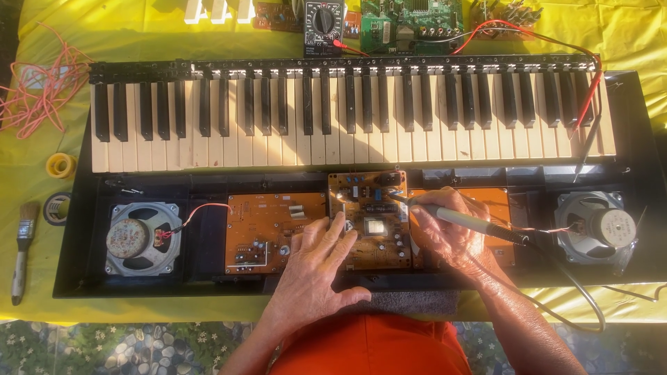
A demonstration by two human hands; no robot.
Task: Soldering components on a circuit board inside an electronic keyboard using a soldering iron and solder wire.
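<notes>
An opened electronic keyboard lies on a yellow cloth, its keys at the far side and its insides bared toward me. My right hand grips a soldering iron like a pen, its tip resting on the upper right of the middle brown circuit board. My left hand lies flat with fingers spread, fingertips pressing the left edge of that board. Another brown board sits to the left, partly under my left hand.
Round speakers sit at the left and right ends of the case. A multimeter and green circuit board lie beyond the keys. Pink wire, tape rolls and a paintbrush lie left.
</notes>
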